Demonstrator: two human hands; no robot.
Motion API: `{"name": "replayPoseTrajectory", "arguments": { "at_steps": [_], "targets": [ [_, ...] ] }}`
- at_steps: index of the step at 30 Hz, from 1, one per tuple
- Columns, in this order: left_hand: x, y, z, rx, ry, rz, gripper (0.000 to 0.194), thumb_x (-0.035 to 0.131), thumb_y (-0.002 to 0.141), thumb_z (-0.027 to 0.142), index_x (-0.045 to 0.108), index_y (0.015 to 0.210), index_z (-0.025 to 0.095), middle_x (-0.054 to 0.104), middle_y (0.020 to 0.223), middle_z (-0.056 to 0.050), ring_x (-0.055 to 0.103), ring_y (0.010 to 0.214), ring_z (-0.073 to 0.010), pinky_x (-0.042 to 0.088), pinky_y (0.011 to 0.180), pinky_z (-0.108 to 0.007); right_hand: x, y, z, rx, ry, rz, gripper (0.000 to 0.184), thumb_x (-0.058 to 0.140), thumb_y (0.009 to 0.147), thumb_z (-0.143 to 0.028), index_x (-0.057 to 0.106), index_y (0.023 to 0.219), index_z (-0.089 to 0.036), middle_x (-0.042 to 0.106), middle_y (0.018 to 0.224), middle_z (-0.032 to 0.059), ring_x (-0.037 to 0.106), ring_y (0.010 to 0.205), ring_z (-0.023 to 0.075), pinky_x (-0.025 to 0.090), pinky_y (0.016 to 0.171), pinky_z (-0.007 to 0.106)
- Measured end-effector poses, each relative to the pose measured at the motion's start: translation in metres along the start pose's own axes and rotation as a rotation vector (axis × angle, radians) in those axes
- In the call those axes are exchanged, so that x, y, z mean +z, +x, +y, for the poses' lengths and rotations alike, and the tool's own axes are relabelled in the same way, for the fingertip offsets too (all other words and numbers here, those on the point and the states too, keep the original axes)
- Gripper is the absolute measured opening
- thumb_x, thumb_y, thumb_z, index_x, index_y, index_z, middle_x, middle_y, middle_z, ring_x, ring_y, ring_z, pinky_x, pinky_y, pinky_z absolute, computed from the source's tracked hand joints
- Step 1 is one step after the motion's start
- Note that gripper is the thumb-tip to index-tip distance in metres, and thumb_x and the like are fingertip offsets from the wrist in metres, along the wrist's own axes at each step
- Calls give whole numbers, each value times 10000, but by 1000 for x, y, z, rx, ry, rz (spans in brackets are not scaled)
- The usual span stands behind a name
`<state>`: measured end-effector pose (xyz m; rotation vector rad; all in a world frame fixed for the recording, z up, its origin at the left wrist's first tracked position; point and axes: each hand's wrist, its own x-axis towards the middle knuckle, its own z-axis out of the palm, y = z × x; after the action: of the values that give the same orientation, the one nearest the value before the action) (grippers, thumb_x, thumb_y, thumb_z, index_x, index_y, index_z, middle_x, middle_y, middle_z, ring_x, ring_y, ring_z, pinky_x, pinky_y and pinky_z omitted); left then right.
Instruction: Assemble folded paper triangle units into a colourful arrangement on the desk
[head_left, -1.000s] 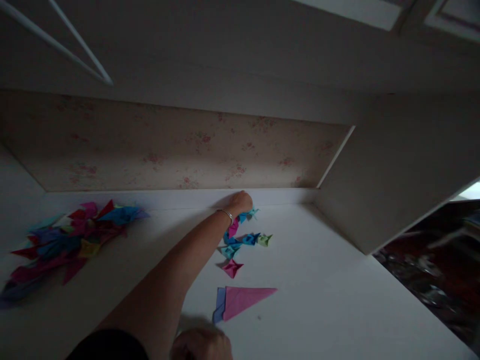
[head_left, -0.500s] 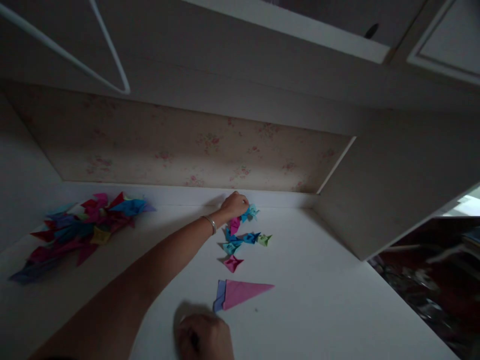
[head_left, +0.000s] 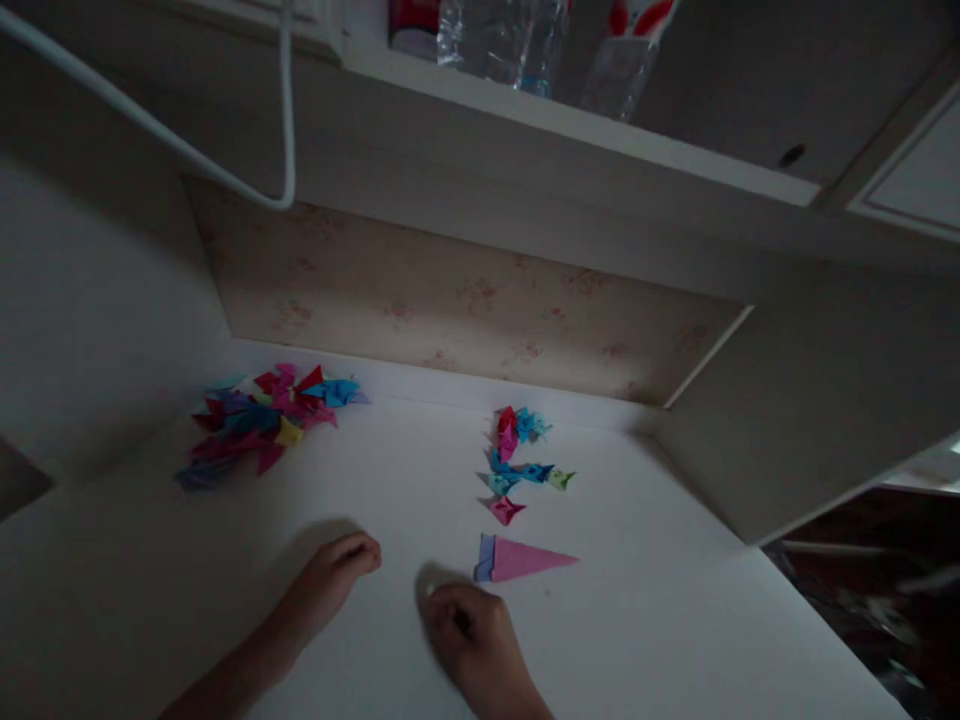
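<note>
Pink folded paper [head_left: 527, 560] near the right hand [head_left: 480, 632], fingers curled together there and on the left hand [head_left: 335, 570].

on your table [head_left: 660, 620]: paper heap [head_left: 255, 420] at back left corner; small folded pieces [head_left: 534, 472] right of it, running forward from near the back edge. folded sheet [head_left: 529, 559] before them. your right hand [head_left: 476, 632] just before the sheet, your left hand [head_left: 337, 572] further left.
</note>
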<state>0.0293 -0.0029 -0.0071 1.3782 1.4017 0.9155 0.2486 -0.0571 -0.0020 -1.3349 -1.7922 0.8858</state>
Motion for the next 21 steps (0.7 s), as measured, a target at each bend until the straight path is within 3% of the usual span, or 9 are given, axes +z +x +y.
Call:
{"name": "replayPoseTrajectory", "arguments": {
  "at_steps": [3, 7, 13, 18, 21],
  "targets": [
    [-23, -13, -10, -82, -84, 0, 178, 517, 633, 360, 529, 569, 194, 468, 530, 48, 419, 511, -116, 308, 496, -225, 0, -4, 3, 59, 46, 42, 208, 528, 853, -263, 702, 774, -181, 682, 720, 18, 587, 630, 138, 416, 567, 191],
    [-39, -25, 4, -199, -211, -107, 134, 488, 625, 336, 514, 624, 204, 278, 449, 107, 179, 373, -60, 114, 396, -215, 1, -8, 2, 106, 39, 60, 269, 526, 863, -364, 699, 808, -166, 689, 745, 40, 586, 642, 155, 418, 571, 211],
    [-48, -28, 14, -212, -341, -207, 161, 496, 601, 267, 591, 685, 168, 253, 453, 117, 153, 382, -41, 85, 397, -208, 7, -2, -4, 149, -39, -14, 282, 535, 839, -387, 711, 828, -167, 686, 756, 41, 580, 672, 175, 425, 617, 248],
    [-54, -23, 10, -225, -482, -231, 77, 469, 593, 228, 523, 630, 187, 244, 445, 119, 118, 388, -40, 68, 387, -208, 3, 35, -23, 197, 6, -127, 230, 572, 811, -374, 708, 786, -189, 654, 680, 14, 541, 590, 160, 393, 558, 265],
    [-53, -22, 9, -225, -454, -221, 81, 453, 583, 226, 521, 608, 191, 247, 416, 117, 135, 360, -40, 74, 375, -211, 11, 82, -44, 91, -47, -151, 238, 525, 850, -371, 694, 824, -206, 636, 670, -6, 538, 561, 142, 411, 580, 268]
  ]
}}
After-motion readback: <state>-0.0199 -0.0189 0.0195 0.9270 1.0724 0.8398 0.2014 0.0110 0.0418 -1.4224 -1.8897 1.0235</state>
